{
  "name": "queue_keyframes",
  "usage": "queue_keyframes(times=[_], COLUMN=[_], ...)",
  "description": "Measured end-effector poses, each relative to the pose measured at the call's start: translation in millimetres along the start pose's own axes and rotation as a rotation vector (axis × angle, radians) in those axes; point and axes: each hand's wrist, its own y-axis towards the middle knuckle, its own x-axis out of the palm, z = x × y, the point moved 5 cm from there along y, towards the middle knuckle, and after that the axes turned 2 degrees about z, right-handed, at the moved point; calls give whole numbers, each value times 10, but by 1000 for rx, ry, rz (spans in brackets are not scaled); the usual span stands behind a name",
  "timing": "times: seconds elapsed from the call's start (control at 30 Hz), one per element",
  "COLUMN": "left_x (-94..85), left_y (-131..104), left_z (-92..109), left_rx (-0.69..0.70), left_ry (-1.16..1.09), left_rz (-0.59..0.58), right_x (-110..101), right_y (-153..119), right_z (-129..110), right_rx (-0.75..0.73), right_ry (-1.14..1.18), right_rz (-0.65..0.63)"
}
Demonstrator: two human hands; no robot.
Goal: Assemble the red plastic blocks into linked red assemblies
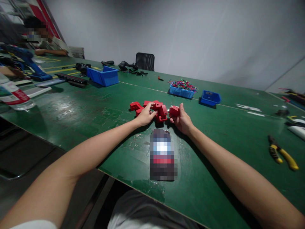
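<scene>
My right hand [182, 120] grips a red block [174, 111]; my left [145, 116], half-curled, touches the red pieces [160, 109] beside it.

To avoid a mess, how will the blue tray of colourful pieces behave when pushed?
The filled tray will probably slide without tipping, since it looks wide and low. The colourful pieces are heaped above its rim, so some may spill.

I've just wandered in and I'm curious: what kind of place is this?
Probably a workshop or light assembly room: pliers lie on a long green table, a small blue bin holds a heap of colourful bits, and red parts sit by the person's hands.
</scene>
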Motion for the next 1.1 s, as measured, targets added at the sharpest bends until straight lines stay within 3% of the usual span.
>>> queue_keyframes(times=[0.27, 0.5, 0.77, 0.97, 1.1], left_x=[-6, 0, 2, 5, 1], left_y=[-6, -8, -7, -7, -9], left_z=[14, 26, 26, 17, 15], left_rx=[-7, -1, -1, -4, -3], left_ry=[-19, -3, -6, -30, -29], left_rz=[6, -8, -10, -6, -2], right_x=[-2, -2, -29, 19, -12], right_y=[-3, -42, -13, 2, -6], right_z=[-5, 2, 21, 34, 10], right_rx=[32, -8, -18, 11, 23], right_ry=[56, -67, -25, -17, -7], right_rz=[-30, -65, 1, -23, 75])
